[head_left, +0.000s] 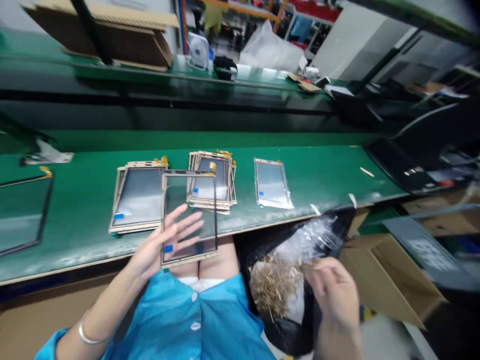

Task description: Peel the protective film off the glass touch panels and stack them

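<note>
My left hand (170, 240) holds a framed touch screen panel (195, 210) upright by its left edge, the fingers spread behind the see-through glass. A blue tab sits in the panel's lower left corner. Over an open black bag (311, 300) at the bench's front edge is my right hand (332, 287), its fingers pinched together. Something thin and tan may be at the fingertips, too blurred to name. The bag holds a heap of tan strips (273, 287) and clear plastic film (309, 240).
On the green bench (326, 170) lie a left stack of panels (140, 192), a middle stack (213, 180), a single panel (272, 182) and a dark-framed panel (22, 215). An open cardboard box (382, 275) stands right of the bag. A shelf (258, 75) runs behind.
</note>
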`<state>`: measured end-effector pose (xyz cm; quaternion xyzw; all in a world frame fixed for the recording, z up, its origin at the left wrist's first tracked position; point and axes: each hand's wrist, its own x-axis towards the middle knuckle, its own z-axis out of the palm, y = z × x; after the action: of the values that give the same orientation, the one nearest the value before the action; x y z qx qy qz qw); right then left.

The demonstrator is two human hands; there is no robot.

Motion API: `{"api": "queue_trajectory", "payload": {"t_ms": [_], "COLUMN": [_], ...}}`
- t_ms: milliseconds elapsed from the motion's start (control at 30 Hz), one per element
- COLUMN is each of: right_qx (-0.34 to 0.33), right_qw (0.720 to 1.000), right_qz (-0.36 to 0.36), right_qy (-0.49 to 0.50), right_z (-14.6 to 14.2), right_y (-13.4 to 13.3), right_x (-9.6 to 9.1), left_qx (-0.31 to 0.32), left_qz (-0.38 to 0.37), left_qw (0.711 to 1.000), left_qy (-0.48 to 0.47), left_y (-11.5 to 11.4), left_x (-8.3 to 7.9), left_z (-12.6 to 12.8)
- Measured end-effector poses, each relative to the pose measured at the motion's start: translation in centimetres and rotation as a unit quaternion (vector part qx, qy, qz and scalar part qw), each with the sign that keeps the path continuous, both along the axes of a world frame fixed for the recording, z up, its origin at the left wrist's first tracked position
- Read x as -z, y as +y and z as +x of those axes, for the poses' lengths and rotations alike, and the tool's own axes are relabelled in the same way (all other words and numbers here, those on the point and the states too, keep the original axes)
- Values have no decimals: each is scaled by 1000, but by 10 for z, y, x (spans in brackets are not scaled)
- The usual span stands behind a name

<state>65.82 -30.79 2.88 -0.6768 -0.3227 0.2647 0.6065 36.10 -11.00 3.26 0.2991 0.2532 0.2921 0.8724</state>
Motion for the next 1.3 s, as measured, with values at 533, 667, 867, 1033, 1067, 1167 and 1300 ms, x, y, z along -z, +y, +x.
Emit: {"api": "queue_trajectory", "payload": {"t_ms": [533, 667, 867, 1033, 1067, 1167, 1300], "right_qx": [-217, -282, -333, -274, -276, -314, -276], "right_qw": [966, 932, 876, 869, 862, 867, 920], "right_qz": [-85, -111, -105, 18, 59, 138, 107], "right_qy": [-113, -198, -332, -412, -421, -363, -258], "right_z": [-99, -95, -86, -105, -109, -116, -100], "right_y": [43, 55, 65, 76, 80, 100, 123], "right_x": [19, 5, 5, 2, -4, -31, -57], "left_qx": [-28, -21, -13, -65, -74, -63, -26], "left_qz": [38, 75, 116, 122, 118, 75, -5], "left_qw": [999, 996, 993, 990, 990, 995, 1000], "left_qy": [-19, -33, -15, 4, 11, 13, -10], "left_y": [-23, -28, -35, -41, -41, -39, -38], "left_x": [-4, -3, -10, -8, -5, 7, 15], "left_z": [27, 21, 16, 22, 24, 29, 27]}}
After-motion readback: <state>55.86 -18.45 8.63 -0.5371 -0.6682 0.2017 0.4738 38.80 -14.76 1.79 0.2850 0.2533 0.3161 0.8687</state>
